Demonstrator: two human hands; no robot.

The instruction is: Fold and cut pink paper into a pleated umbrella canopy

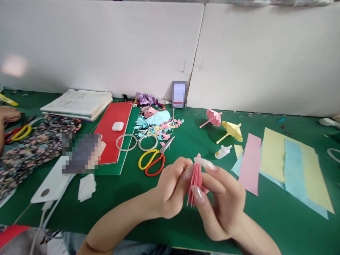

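Note:
A bundle of folded pink paper [196,180] is held upright above the green table, its layers fanned toward the bottom. My left hand [175,187] pinches it from the left, thumb against the folds. On the right, the fingers and thumb of my right hand [221,194] grip its top and lower side. Beyond my hands lie a pink paper umbrella [214,117] and a yellow paper umbrella [233,131]. A small white glue bottle [223,151] stands near the yellow one. Scissors with yellow and red handles [156,157] rest left of my hands.
Colored paper sheets [296,170] lie at right. Paper scraps [159,124], tape rings [148,142], a red folder [114,131] and a white power strip [53,180] are left. A phone [179,94] leans on the white board [106,49]. Another person's hand [10,114] shows far left.

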